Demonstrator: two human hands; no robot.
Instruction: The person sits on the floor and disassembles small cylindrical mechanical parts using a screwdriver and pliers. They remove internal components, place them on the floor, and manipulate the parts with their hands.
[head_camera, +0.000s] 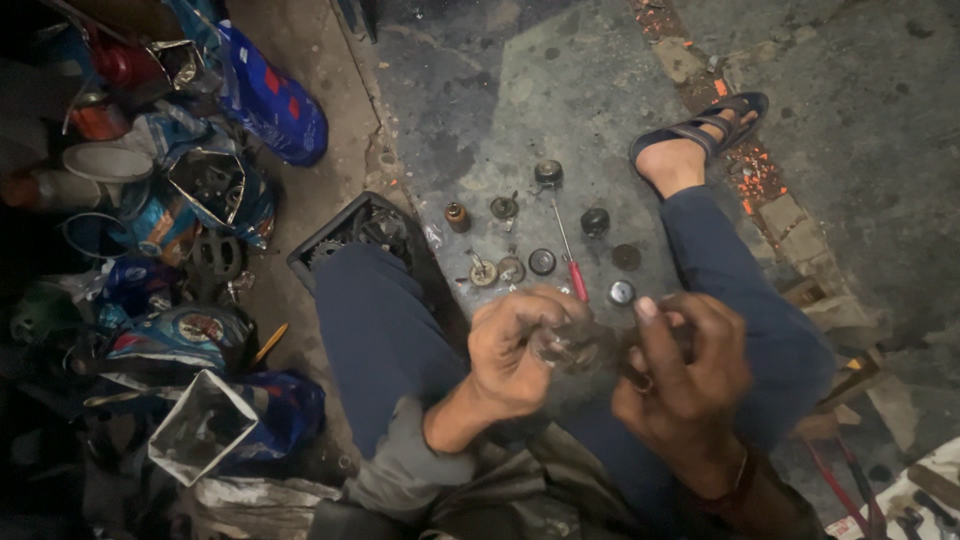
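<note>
- My left hand (515, 355) curls around a small round metal part (565, 348), fingers clamped on its near side, thumb tucked over the top.
- My right hand (680, 375) meets it from the other side; the thumb (650, 325) stands up with the nail showing, and the other fingers are folded in around the same part. It is blurred there, so I cannot tell exactly how tight that grip is.
- The part sits between both hands, above my lap, between my knees in dark blue trousers (385, 330).
- On the concrete floor (560, 90) just beyond my hands lie small round pieces, spread out: a shiny cap (621, 292) nearest my right thumb, a dark disc (542, 261), a black knob (595, 221), a brown cylinder (457, 216) and a round piece (548, 173) farthest out.
- A screwdriver with a red handle (577, 280) lies among them, its shaft pointing away from me.
- My right foot in a dark sandal (705, 130) rests on the floor, well beyond the pieces.
- A black tray (345, 225) holding a toothed gear sits by my left knee.
- To my left, a heap of blue bags (270, 100) and an open metal tin (200, 425) crowd the dark floor.
</note>
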